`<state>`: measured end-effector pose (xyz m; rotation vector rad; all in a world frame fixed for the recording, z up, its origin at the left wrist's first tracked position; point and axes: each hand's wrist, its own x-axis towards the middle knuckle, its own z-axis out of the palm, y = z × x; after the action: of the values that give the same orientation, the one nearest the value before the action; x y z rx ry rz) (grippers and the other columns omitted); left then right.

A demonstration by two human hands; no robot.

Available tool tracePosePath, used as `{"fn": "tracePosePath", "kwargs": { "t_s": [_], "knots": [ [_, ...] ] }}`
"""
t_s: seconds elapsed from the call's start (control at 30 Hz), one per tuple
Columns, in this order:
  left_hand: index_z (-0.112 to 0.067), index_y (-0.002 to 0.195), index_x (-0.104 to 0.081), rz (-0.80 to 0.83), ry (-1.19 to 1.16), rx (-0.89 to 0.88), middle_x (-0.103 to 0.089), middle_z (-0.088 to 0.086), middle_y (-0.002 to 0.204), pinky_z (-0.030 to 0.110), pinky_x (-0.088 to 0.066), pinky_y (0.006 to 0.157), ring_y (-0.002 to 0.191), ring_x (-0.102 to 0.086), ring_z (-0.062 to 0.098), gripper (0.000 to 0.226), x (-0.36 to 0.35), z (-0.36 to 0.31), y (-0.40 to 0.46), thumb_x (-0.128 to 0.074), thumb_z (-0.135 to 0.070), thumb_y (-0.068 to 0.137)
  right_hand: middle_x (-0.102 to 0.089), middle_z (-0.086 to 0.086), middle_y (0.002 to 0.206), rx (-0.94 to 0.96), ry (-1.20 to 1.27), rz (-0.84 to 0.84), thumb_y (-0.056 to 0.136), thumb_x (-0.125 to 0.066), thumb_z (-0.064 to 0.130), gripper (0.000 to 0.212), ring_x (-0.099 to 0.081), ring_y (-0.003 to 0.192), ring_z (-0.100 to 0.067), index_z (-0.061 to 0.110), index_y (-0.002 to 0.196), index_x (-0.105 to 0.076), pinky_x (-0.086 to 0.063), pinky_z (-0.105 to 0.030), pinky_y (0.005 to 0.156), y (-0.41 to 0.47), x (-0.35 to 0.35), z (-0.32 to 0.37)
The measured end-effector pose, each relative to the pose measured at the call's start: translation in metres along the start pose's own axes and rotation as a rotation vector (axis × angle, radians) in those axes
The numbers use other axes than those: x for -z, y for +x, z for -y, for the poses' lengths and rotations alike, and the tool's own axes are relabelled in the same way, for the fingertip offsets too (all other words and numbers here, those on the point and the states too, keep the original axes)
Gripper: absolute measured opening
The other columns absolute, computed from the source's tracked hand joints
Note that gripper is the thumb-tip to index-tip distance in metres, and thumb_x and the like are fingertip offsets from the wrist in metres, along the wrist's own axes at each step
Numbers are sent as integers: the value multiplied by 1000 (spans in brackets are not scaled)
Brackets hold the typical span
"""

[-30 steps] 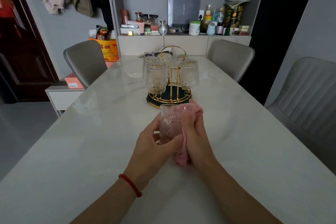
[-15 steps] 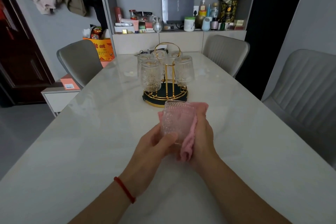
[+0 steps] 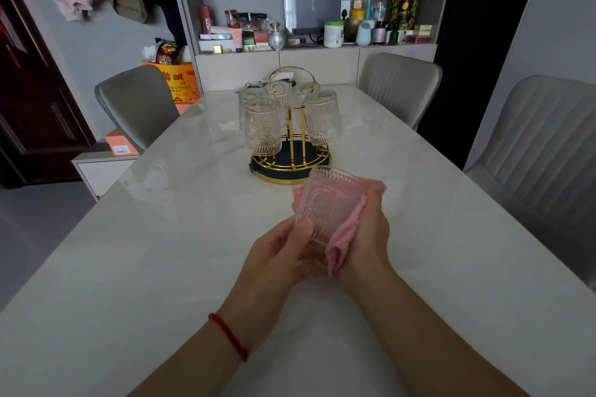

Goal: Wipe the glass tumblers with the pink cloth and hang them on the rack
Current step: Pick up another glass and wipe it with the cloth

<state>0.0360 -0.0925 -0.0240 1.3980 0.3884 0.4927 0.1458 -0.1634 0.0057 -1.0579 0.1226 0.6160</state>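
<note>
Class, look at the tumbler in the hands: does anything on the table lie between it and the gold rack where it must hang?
Nothing visible does. The tumbler, held by the left hand and the right hand with the pink cloth, is just in front of the rack; only bare table separates them. The near front peg appears free.

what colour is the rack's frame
Gold wire on the rack, over a dark round base; the head view shows it.

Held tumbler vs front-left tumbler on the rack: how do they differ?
The held tumbler is tilted in both hands above the table; the front-left tumbler hangs upside down on the rack, untouched. The held one has the pink cloth wrapped behind it; the rack one is bare. Both are clear embossed glass.
</note>
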Motion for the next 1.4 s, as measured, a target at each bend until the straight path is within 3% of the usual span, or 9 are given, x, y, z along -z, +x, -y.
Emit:
{"fn": "tracePosePath", "kwargs": {
  "t_s": [0.2, 0.37, 0.5, 0.6, 0.73, 0.83, 0.93, 1.2, 1.4],
  "knots": [
    [-9, 111, -67, -139, 50, -77, -75, 21, 103, 38, -64, 71, 85, -77, 33, 49, -4, -3, 1, -84, -41, 78, -70, -18, 119, 19, 86, -35, 98, -34, 74, 75, -68, 105, -40, 13, 132, -62, -59, -57, 89, 0, -3, -10],
    [8, 101, -67, -37, -50, 92, -75, 28, 90, 44, -62, 72, 78, -75, 37, 54, 0, -7, 4, -59, -46, 98, -62, -11, 93, -22, 60, -10, 107, -37, 58, 56, -65, 97, -31, 9, 124, -57, -52, -38, 68, 6, 3, -5],
    [-13, 112, -69, -105, 79, 20, -76, 13, 97, 45, -64, 77, 87, -77, 31, 54, -6, 2, -1, -74, -60, 85, -72, -20, 123, 27, 33, -40, 96, -36, 74, 80, -71, 105, -38, 11, 135, -65, -59, -56, 91, 11, 0, -16],
    [-20, 115, -66, -140, 180, -72, -77, 12, 98, 46, -65, 78, 87, -77, 29, 56, -4, 3, -1, -88, -53, 75, -68, -18, 110, 12, 46, -48, 110, -32, 51, 63, -63, 89, -25, 2, 144, -55, -60, -27, 69, 15, 2, -11],
    [0, 109, -67, -37, -26, 7, -74, 26, 87, 38, -59, 66, 74, -70, 34, 51, 2, -7, -2, -75, -43, 84, -75, -20, 113, 54, 54, 27, 92, -42, 79, 78, -73, 102, -39, 13, 124, -68, -63, -55, 86, 10, 2, -16],
    [-4, 89, -78, 63, -195, 246, -70, 26, 83, 32, -54, 57, 64, -66, 27, 51, -1, -16, -2, -60, -52, 94, -71, -3, 91, 33, 66, 29, 104, -42, 61, 52, -68, 81, -20, 15, 104, -66, -60, -30, 53, 10, 8, -6],
    [-10, 80, -80, 68, -141, 317, -73, 23, 85, 34, -58, 62, 69, -70, 27, 58, -6, -16, 0, -56, -61, 91, -64, -3, 96, 19, 68, 15, 106, -36, 59, 62, -60, 78, -18, 10, 135, -59, -53, -31, 54, 11, 10, -2],
    [-10, 101, -68, -171, 278, -223, -74, 4, 87, 27, -60, 67, 79, -74, 21, 48, -3, 0, -3, -74, -50, 76, -75, -13, 116, 138, 98, -48, 95, -38, 78, 68, -71, 107, -36, 21, 111, -71, -57, -58, 97, 3, -2, -15],
    [4, 116, -72, 48, -227, 246, -74, 25, 97, 41, -60, 79, 84, -71, 30, 63, 3, -12, 1, -55, -53, 97, -71, -23, 120, -16, 14, 63, 101, -40, 67, 68, -70, 90, -35, 8, 126, -64, -55, -35, 68, 1, 8, -9]
  ]
}}
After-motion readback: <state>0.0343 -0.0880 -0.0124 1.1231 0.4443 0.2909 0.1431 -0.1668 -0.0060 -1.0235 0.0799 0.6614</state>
